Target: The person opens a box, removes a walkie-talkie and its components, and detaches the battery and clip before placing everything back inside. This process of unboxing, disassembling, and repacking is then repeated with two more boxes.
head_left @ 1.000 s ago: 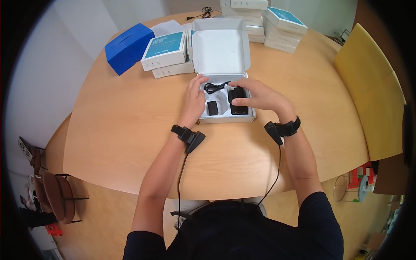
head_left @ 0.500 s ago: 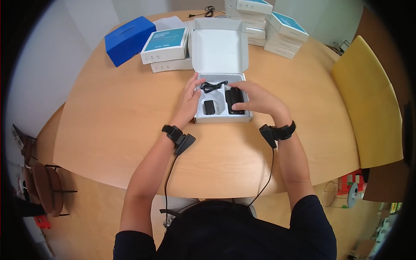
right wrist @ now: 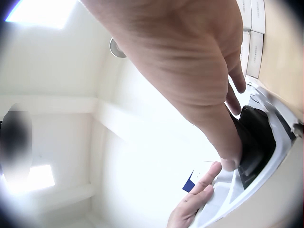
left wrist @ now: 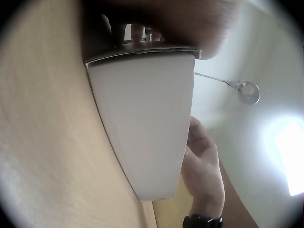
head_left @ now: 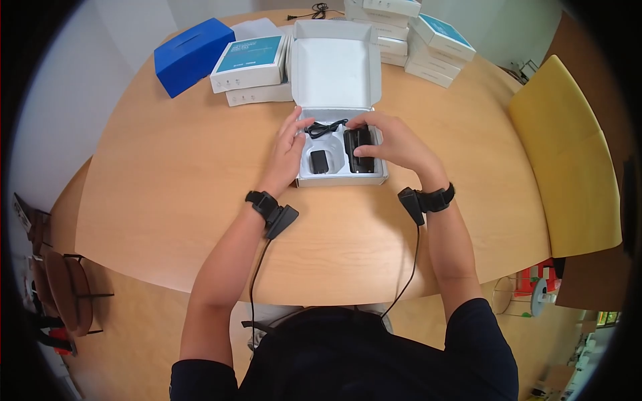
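In the head view, a white box stands with its lid raised at the back. Its left part holds a small black block, with a coiled black cable behind. My right hand grips a black device in the right compartment, thumb on its near part and fingers at its far end. My left hand rests along the box's left side, fingers extended. The right wrist view shows the thumb against the black device. A plain white side wall fills the left wrist view's middle.
A blue box and stacked white-and-teal boxes stand at the back left. More stacked boxes are at the back right, with a black plug cable behind. A yellow chair back borders the table's right side.
The view has shifted slightly. My right hand stays at the black device, which now looks slightly tilted; the left hand remains beside the box.
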{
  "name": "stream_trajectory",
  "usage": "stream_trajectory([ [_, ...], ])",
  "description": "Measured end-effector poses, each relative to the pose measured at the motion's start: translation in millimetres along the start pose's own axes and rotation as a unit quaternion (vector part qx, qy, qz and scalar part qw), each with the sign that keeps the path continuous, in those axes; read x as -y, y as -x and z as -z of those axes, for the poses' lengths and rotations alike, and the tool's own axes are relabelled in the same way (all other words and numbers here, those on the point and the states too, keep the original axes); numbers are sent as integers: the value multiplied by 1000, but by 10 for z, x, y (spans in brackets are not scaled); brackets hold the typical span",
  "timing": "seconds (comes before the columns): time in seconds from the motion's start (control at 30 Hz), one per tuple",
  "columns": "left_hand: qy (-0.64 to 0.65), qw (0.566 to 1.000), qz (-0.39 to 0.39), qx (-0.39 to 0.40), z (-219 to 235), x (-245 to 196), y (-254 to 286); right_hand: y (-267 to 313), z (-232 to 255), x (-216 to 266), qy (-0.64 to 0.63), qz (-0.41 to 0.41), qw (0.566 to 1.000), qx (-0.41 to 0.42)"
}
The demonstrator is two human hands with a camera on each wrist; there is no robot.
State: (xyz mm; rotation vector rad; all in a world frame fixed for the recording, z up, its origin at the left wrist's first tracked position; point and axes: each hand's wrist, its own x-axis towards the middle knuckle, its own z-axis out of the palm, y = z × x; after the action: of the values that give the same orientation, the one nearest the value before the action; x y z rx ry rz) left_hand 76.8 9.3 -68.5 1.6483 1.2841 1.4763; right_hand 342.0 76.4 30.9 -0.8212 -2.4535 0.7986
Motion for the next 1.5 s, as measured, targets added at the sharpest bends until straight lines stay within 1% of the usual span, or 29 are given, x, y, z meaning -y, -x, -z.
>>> stream_trajectory([
  [0.07,-2,1000,-4,-1,8,17,2,-11,1,26,-18,-22,1000,1],
  [0.17,7,1000,-2,6,12,23,-15,-10,5,18,11,18,1000,-2],
  [0.27,-3,1000,-4,3,14,32,-10,-27,50,33,-15,44,999,-15],
  [0.37,0,1000,-1,0,4,9,-13,-5,99,145,-6,14,1000,-16],
  [0.47,4,1000,1,-4,-11,-6,-12,-2,33,109,2,23,999,-42],
  [0.57,-10,1000,-11,-10,-15,-2,-21,-21,-106,-23,53,45,996,-64],
  [0.6,-11,1000,-12,-9,-13,1,-22,-14,-111,-52,29,20,998,-44],
  [0.67,-5,1000,-7,-3,0,1,-22,-14,-78,57,-20,-29,999,-4],
  [0.77,8,1000,3,10,27,4,-29,-32,-38,23,-39,-18,999,14],
  [0.87,0,1000,-2,12,28,41,-48,-30,4,-6,-78,-15,997,-4],
  [0.9,-5,1000,-6,12,43,58,-60,-21,11,1,-100,-35,994,-29],
  [0.93,-10,1000,-10,13,47,-17,-74,-14,28,28,-122,-55,989,-55],
  [0.97,-40,999,-19,8,55,-96,-81,-10,47,59,-145,-75,983,-80],
  [1.0,-71,997,-28,2,69,-179,-84,-15,92,81,-165,-77,978,-99],
  [1.03,-103,994,-37,-3,69,-359,-89,-23,151,90,-185,-78,973,-117],
  [1.07,-31,999,-5,18,23,-542,-91,-28,188,107,-206,-80,966,-136],
  [1.1,40,998,27,38,-69,-742,-97,-28,191,144,-253,-69,953,-154],
  [1.13,111,990,60,58,-150,-919,-107,-22,196,219,-268,-60,949,-152],
  [1.17,207,965,116,108,-206,-1076,-125,-9,193,313,-283,-51,946,-150],
  [1.2,299,926,172,156,-249,-1218,-150,-12,170,379,-299,-41,942,-148],
  [1.23,386,872,225,200,-283,-1295,-169,-29,134,414,-292,-37,943,-157],
  [1.3,442,843,231,202,-341,-1343,-176,-47,72,471,-278,-29,943,-178],
  [1.33,469,827,233,204,-350,-1354,-179,-53,45,487,-258,-10,943,-209],
  [1.37,486,820,238,187,-346,-1328,-183,-64,22,495,-236,10,941,-241],
  [1.4,498,822,233,149,-360,-1307,-186,-76,5,508,-213,29,938,-271],
  [1.47,522,821,219,72,-384,-1272,-189,-24,24,629,-101,64,945,-305],
  [1.5,513,831,205,62,-356,-1265,-196,-5,24,687,-45,81,943,-320],
])
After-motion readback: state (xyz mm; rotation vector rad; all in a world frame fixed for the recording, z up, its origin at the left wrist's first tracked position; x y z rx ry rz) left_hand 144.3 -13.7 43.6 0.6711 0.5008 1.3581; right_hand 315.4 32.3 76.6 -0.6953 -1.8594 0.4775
